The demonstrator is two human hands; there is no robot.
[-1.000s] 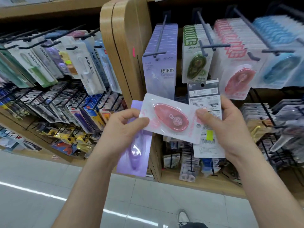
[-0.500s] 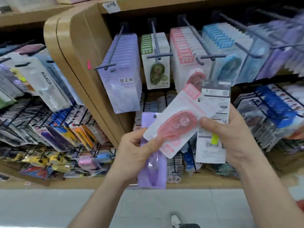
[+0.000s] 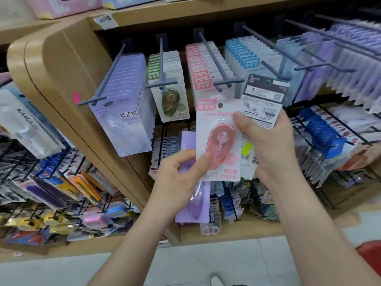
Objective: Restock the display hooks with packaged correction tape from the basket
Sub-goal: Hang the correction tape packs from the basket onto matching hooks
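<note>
**While both hands hold it, a pink pack stands just below its hook**

Where the two hands meet in the middle of the head view, the pink correction tape pack point(image 3: 218, 141) stands upright. Its hang hole is uppermost, just under the tip of the hook point(image 3: 214, 60) that carries the row of matching pink packs point(image 3: 198, 65), and it is not on that hook. The left hand point(image 3: 181, 178) pinches the pack's lower left corner under the thumb. Its curled fingers also grip a purple pack point(image 3: 188, 141), most of which is hidden behind the hand and the pink card. The right hand point(image 3: 272, 145) lays its thumb on the pink pack's right edge. Its fingers are out of sight behind a dark-headed pack point(image 3: 263, 100), which shows its printed back and a yellow sticker; that print is too small to read.

On neighbouring hooks of the wooden shelf unit point(image 3: 61, 65) hang lavender packs point(image 3: 123, 112), a green pack point(image 3: 171, 100) and blue packs point(image 3: 243, 54). The rows further right blur into pale purple and are cut off by the frame edge. The lower racks hold mixed stationery that is too smeared to name.

A red shape point(image 3: 371, 256) is cut off at the lower right corner, and I cannot tell what it is. Only the tip of a shoe point(image 3: 216, 279) shows at the bottom edge.
</note>
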